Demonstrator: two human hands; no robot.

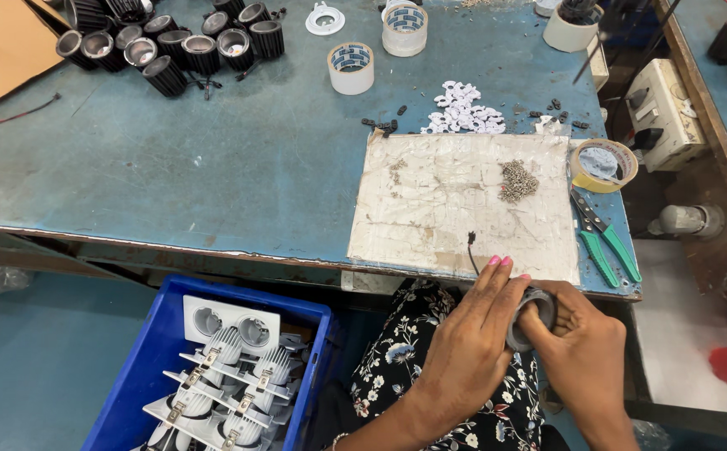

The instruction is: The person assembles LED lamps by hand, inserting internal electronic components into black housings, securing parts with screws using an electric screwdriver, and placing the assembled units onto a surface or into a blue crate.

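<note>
Across the upper two thirds of the frame runs a worn blue-green workbench (213,167), its paint scuffed and its near edge chipped down to rust and bare wood. On its right part lies a pale, stained board (430,217) with a small heap of tiny metal screws (518,181) on it. Above the board sit a scatter of small white plastic rings (462,108) and two rolls of clear tape (351,67), and at the upper left a cluster of black ribbed lamp housings (180,46) crowds the bench. Just right of the board lie a yellowish tape roll (602,164) and green-handled pliers (606,238). At the lower left a blue plastic crate (142,367) holds white finned light fittings (230,384), partly cut off by the bottom edge. Low in the centre right, over a dark floral garment (397,367), the left hand (468,347) and the right hand (585,351) close together around a round dark lamp housing (535,313), fingers wrapped over its rim. A thin black wire (471,250) rises from it over the board's edge. Most of the housing is hidden behind the fingers, so its face is hard to make out. Grey floor shows at the far left.
</note>
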